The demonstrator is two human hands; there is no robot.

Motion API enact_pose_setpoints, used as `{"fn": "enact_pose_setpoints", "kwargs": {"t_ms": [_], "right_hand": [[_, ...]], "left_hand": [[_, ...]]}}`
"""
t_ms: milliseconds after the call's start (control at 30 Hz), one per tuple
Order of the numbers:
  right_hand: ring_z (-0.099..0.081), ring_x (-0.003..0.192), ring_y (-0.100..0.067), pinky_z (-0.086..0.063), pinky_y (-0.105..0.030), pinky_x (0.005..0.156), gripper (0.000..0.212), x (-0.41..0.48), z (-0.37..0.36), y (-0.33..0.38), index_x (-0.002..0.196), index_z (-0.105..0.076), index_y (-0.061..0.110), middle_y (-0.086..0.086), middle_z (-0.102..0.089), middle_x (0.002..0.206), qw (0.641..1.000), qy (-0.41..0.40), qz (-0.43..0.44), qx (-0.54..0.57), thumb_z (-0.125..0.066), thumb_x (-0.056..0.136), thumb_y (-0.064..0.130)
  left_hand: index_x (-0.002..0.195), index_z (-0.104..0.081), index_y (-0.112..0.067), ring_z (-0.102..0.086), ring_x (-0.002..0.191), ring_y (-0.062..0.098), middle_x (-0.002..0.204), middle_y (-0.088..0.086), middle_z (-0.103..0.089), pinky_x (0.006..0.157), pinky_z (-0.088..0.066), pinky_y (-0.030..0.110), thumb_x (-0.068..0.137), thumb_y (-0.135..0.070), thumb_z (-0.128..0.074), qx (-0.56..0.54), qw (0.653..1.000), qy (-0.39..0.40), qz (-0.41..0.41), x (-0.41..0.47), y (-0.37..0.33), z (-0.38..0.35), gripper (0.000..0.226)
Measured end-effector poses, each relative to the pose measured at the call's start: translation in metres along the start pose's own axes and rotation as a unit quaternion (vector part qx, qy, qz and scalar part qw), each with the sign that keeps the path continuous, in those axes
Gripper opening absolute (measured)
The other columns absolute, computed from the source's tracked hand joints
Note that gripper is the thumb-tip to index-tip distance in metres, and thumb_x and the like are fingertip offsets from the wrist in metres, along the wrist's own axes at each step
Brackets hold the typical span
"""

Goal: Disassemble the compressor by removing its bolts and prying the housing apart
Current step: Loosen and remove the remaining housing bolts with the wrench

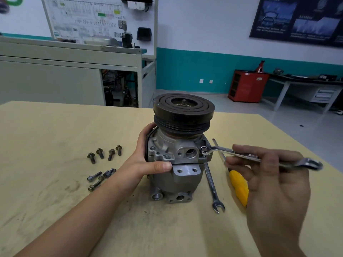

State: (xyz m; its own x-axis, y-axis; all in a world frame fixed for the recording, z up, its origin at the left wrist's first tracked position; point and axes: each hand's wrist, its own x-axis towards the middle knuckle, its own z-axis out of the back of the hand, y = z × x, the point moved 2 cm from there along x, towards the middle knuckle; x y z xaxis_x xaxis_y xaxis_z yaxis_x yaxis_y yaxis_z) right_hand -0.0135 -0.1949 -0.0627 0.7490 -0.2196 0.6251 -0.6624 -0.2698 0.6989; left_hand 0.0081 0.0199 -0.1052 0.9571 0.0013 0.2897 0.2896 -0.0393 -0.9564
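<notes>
A compressor [178,154] stands upright near the middle of a pale wooden table [55,138], its dark grooved pulley [183,112] on top. The left hand [148,162] steadies it from the left, its grip wrapped round the grey housing with the thumb lying along the seam at the front. The right hand [274,182] holds a combination wrench [259,156] roughly level, its grip pinching the shank between thumb and fingers; the ring end sits over a bolt head [204,149] at the housing's upper right corner. To the left of the compressor and apart from it, four flanged bolts [104,153] lie in a short row. Nearer the camera, a loose cluster of longer bolts [100,178] lies close by the left forearm. Just right of the compressor a second wrench [211,182] lies flat, open end toward the camera, its far end hidden behind the housing. Beside it lies a yellow-handled screwdriver [238,186], its shaft crossed by the held wrench and its handle partly covered by the right hand. Behind, a red cabinet [246,86] stands against a teal-banded wall
</notes>
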Motion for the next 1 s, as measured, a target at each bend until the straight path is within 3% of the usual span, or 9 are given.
{"fn": "enact_pose_setpoints", "kwargs": {"t_ms": [100,233,433,633,733,867,1000], "right_hand": [[-0.067,0.064,-0.025,-0.056,-0.031,0.063,0.022,-0.010,-0.001,0.000,0.087,-0.046,0.017,-0.007,-0.071,0.091,0.998,0.017,0.050,-0.037,-0.046,0.096,0.038],[-0.054,0.050,-0.022,-0.048,-0.028,0.055,0.017,-0.006,-0.001,-0.003,0.083,-0.040,0.017,-0.006,-0.071,0.086,0.998,-0.021,0.030,-0.043,-0.040,0.093,0.030],[-0.034,0.037,-0.011,-0.029,-0.021,0.039,0.021,0.038,0.002,-0.023,0.083,-0.033,0.013,-0.006,-0.068,0.065,0.987,-0.050,-0.155,-0.003,-0.026,0.103,0.013],[-0.029,0.029,-0.006,-0.022,-0.015,0.033,0.025,0.075,-0.021,-0.053,0.079,-0.036,0.013,0.003,-0.054,0.041,0.955,-0.028,-0.294,-0.037,-0.028,0.103,0.014],[-0.034,0.026,-0.005,-0.021,-0.013,0.031,0.025,0.083,-0.036,-0.067,0.076,-0.035,0.015,-0.001,-0.047,0.048,0.930,0.007,-0.360,-0.078,-0.031,0.100,0.011],[-0.033,0.024,-0.006,-0.023,-0.012,0.030,0.024,0.088,-0.043,-0.070,0.077,-0.040,0.013,0.000,-0.045,0.046,0.912,0.049,-0.396,-0.098,-0.037,0.100,0.013],[-0.035,0.028,-0.005,-0.031,-0.011,0.034,0.018,0.087,-0.028,-0.059,0.087,-0.047,0.012,0.005,-0.049,0.038,0.922,-0.036,-0.384,0.045,-0.036,0.101,0.016]], "left_hand": [[0.136,-0.032,-0.043,-0.053,0.124,0.007,0.136,-0.015,-0.052,0.098,-0.045,0.028,0.046,-0.030,-0.080,-0.002,1.000,-0.002,-0.002,0.000,-0.001,0.000,0.103],[0.136,-0.032,-0.042,-0.053,0.123,0.007,0.135,-0.015,-0.052,0.095,-0.048,0.025,0.045,-0.030,-0.079,-0.004,1.000,0.000,-0.003,-0.001,-0.002,-0.001,0.103],[0.136,-0.033,-0.042,-0.054,0.122,0.007,0.132,-0.017,-0.055,0.092,-0.050,0.023,0.045,-0.028,-0.079,-0.013,1.000,0.002,-0.003,-0.001,-0.002,-0.001,0.103],[0.136,-0.033,-0.041,-0.056,0.120,0.007,0.130,-0.018,-0.056,0.094,-0.049,0.023,0.046,-0.026,-0.079,-0.014,1.000,0.000,-0.004,0.000,-0.002,-0.001,0.102],[0.136,-0.032,-0.041,-0.055,0.121,0.007,0.132,-0.017,-0.055,0.098,-0.048,0.026,0.045,-0.027,-0.079,-0.014,1.000,-0.001,-0.005,0.000,-0.003,-0.001,0.103],[0.135,-0.033,-0.039,-0.055,0.121,0.008,0.136,-0.011,-0.051,0.096,-0.048,0.025,0.044,-0.025,-0.079,-0.024,1.000,-0.007,-0.010,0.000,-0.001,-0.002,0.103],[0.133,-0.034,-0.040,-0.056,0.120,0.008,0.130,-0.015,-0.057,0.092,-0.049,0.022,0.044,-0.024,-0.078,-0.032,0.999,-0.008,-0.009,0.001,0.001,-0.003,0.101]]}}
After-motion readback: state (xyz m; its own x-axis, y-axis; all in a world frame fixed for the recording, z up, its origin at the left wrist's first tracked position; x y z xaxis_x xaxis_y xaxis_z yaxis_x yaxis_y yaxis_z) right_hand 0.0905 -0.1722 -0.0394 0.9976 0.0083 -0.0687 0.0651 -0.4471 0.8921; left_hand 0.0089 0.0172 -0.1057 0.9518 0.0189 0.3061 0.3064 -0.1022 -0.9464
